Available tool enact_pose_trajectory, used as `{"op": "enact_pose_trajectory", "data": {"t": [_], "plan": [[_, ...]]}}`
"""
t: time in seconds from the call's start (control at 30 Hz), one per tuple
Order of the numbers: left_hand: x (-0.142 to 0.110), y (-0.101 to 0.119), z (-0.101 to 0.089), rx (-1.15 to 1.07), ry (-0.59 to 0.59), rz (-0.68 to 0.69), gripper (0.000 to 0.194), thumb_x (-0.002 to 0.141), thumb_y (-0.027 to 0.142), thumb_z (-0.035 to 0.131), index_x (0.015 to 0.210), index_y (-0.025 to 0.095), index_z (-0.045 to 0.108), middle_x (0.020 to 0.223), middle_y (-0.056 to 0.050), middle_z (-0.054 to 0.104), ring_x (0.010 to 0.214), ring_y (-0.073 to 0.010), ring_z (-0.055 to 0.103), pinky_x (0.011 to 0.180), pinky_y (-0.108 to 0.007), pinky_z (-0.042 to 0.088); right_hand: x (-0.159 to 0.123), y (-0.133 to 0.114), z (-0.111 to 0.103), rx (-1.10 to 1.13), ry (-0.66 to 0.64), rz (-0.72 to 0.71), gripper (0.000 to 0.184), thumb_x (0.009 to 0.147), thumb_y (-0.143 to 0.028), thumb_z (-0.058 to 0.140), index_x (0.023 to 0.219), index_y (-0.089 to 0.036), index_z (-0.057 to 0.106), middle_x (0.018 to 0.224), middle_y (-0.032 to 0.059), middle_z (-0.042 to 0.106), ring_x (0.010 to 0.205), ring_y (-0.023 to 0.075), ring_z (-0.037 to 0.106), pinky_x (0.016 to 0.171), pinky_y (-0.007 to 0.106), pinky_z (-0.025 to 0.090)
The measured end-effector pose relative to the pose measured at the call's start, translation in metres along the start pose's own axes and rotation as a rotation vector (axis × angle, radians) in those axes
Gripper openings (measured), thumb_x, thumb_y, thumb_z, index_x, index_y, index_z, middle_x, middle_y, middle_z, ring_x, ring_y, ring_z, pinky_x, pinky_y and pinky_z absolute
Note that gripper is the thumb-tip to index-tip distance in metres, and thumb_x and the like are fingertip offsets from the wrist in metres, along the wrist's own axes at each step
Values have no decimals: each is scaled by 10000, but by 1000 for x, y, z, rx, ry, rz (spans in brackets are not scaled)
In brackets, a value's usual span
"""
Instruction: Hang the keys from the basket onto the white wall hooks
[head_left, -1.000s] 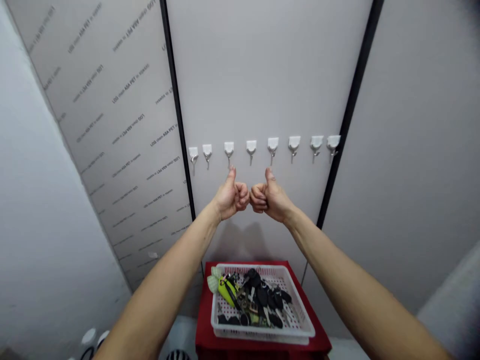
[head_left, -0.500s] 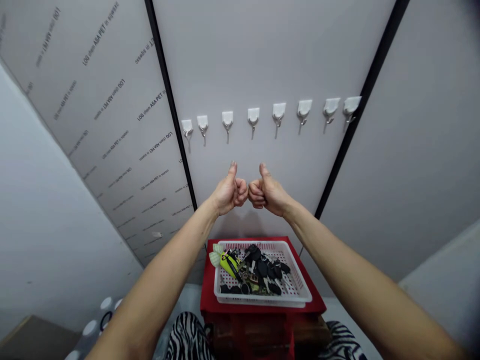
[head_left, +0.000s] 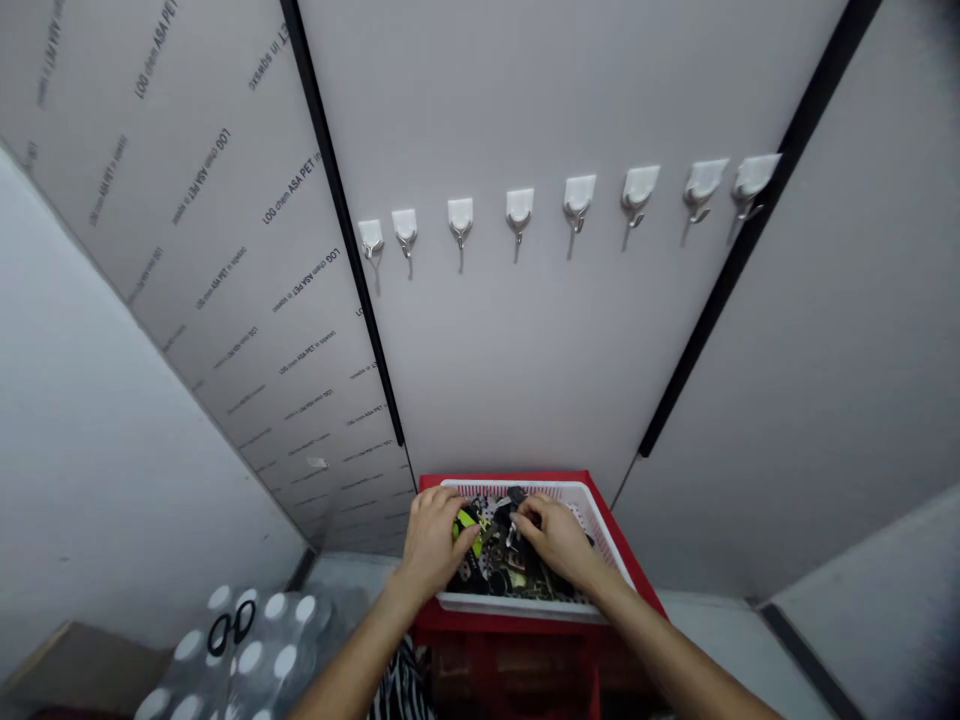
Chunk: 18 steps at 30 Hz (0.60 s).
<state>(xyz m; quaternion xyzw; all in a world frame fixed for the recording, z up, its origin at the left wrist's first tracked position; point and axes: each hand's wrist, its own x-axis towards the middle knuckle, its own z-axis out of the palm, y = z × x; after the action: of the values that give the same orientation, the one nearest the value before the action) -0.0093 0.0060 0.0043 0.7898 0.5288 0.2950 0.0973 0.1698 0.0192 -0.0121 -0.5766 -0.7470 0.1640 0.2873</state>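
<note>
A white plastic basket (head_left: 525, 606) holds a pile of keys (head_left: 499, 575) with black fobs and small metal parts. My left hand (head_left: 435, 533) lies over the basket's left side, thumb and fingers apart around a yellow-green key pouch (head_left: 466, 522). Whether it touches the pouch is unclear. Reaching in from the right, my right hand (head_left: 559, 537) has thumb and forefinger pinched together among the keys. What is between those fingertips is too small to make out. Both hands cover parts of the pile.
Several white wall hooks (head_left: 519, 208) run in a row across the grey panel above, with nothing hanging on them. The basket stands on a red surface (head_left: 630, 560). At lower left are bottles with white caps (head_left: 250, 657) and black-handled scissors (head_left: 231, 627).
Both hands have come down from thumbs-up fists in front of the panel into the basket. The left has opened over the pouch; the right now pinches among the keys. The view has shifted slightly.
</note>
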Motion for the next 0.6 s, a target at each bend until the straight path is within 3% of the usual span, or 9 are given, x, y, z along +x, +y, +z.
{"op": "enact_pose_trajectory", "data": {"t": [0.07, 0.2, 0.37, 0.6], "plan": [[-3, -3, 1, -63, 24, -12, 276, 648, 345, 431, 868, 193, 500, 947, -52, 498, 946, -186, 379, 831, -338, 257, 1, 1, 1, -5, -17, 3, 192, 675, -289, 371, 584, -168, 489, 624, 24, 506, 602, 126, 450, 570, 235, 328], [-3, -16, -2, -257, 140, -199, 320, 639, 335, 433, 905, 162, 475, 976, -69, 484, 929, -168, 409, 803, -304, 308, 3, 2, 0, -7, -24, -9, 191, 679, -280, 363, 587, -172, 490, 626, 25, 506, 607, 130, 453, 573, 241, 334], [-6, -26, -4, -395, -21, -310, 410, 597, 237, 470, 999, 181, 414, 889, -24, 541, 761, -135, 490, 703, -244, 360, 3, 3, 1, -25, -24, -5, 180, 674, -273, 371, 581, -171, 486, 623, 26, 508, 603, 133, 453, 569, 245, 334], [-6, -18, -3, -347, 15, -363, 404, 584, 156, 440, 986, 187, 417, 871, -21, 545, 760, -140, 487, 700, -249, 351, 0, -14, 2, -26, -9, -101, 117, 649, -226, 419, 672, -174, 521, 685, 27, 530, 681, 136, 457, 639, 245, 340]]}}
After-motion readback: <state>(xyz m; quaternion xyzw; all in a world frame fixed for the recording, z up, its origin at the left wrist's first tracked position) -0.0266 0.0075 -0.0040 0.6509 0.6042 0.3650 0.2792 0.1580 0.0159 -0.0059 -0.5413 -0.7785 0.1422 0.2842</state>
